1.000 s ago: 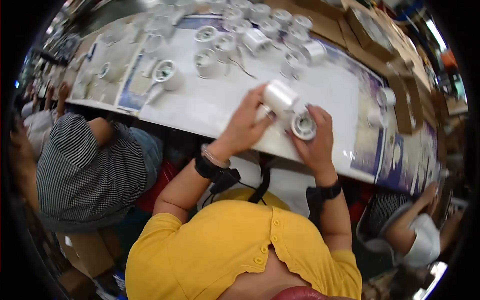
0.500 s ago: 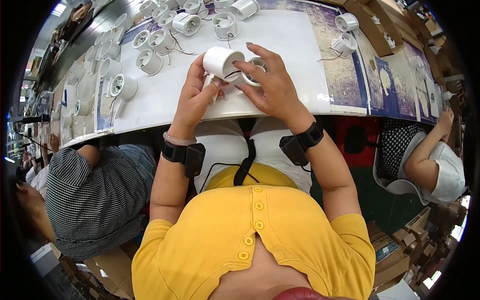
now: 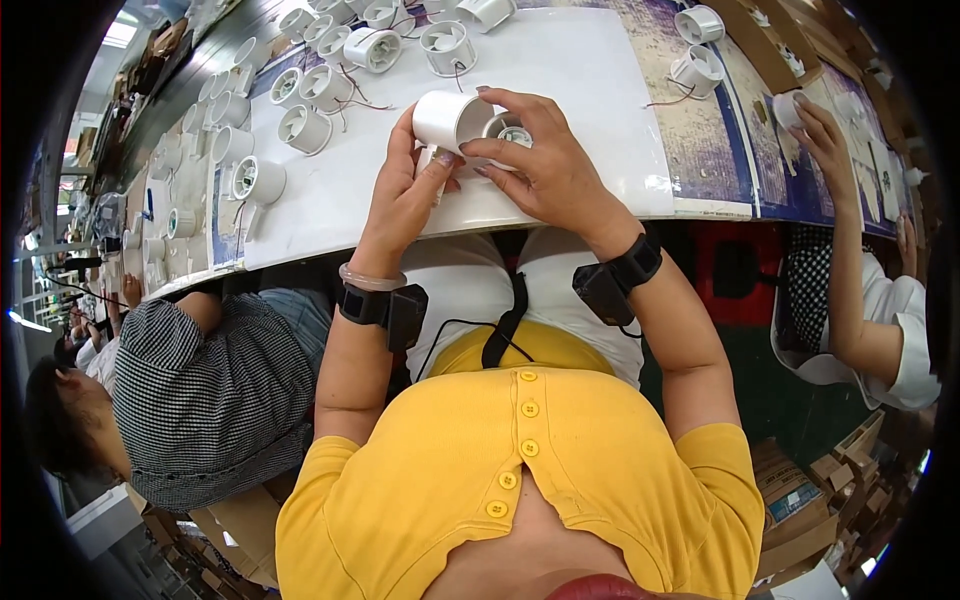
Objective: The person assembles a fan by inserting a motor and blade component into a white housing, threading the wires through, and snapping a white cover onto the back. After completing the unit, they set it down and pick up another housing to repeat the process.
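Note:
A white cylindrical housing with a short handle (image 3: 442,118) is held over the white board by my left hand (image 3: 408,190). Its open end faces right, and my left fingers wrap round its side and handle. My right hand (image 3: 548,160) is at that open end, thumb and fingers curled against the rim. Behind my right fingers sits a second round white part (image 3: 513,132), seen only in part; whether it is gripped or rests on the board I cannot tell. What lies inside the housing is hidden.
Several white fan housings (image 3: 372,50) with thin wires stand at the far left of the white board (image 3: 590,90). Two more fan units (image 3: 697,70) are at the right, near a cardboard box (image 3: 765,45). A co-worker (image 3: 210,390) sits at my left; another's hand (image 3: 825,140) holds a white part at the right.
My right fingers have closed in on the housing's open rim; the dark wire seen there before no longer shows. The co-worker at the right has raised a hand with a white part. The view has shifted slightly.

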{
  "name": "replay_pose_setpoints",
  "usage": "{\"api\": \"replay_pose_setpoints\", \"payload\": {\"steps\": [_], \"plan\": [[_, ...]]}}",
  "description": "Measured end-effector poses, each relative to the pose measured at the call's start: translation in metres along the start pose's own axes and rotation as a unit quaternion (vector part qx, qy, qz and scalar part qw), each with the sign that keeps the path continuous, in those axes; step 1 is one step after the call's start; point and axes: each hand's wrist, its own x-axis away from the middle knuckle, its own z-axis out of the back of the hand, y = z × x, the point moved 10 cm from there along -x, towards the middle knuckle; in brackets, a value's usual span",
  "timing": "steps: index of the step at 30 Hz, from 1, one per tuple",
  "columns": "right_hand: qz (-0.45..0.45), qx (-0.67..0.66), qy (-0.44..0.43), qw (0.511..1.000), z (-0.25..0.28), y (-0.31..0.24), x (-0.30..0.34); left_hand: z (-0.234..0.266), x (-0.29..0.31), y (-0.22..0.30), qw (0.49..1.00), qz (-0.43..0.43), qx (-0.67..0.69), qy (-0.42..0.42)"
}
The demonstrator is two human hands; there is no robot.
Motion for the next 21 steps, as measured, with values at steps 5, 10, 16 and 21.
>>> {"api": "replay_pose_setpoints", "payload": {"steps": [5,10,16,21], "plan": [[-0.022,-0.007,0.041,0.999,0.006,-0.001,0.0,0.005,0.0,-0.003,0.999,-0.027,-0.039,0.022],[-0.112,0.018,-0.029,0.993,-0.001,0.017,0.003,0.01,0.002,0.001,0.999,-0.022,0.023,0.042],[-0.097,0.06,-0.015,0.993,0.007,0.006,-0.001,0.01,0.005,-0.001,0.997,-0.007,-0.041,0.07],[-0.01,0.067,-0.017,0.998,0.025,-0.02,-0.023,0.005,0.007,0.001,0.996,0.024,-0.045,0.076]]}}
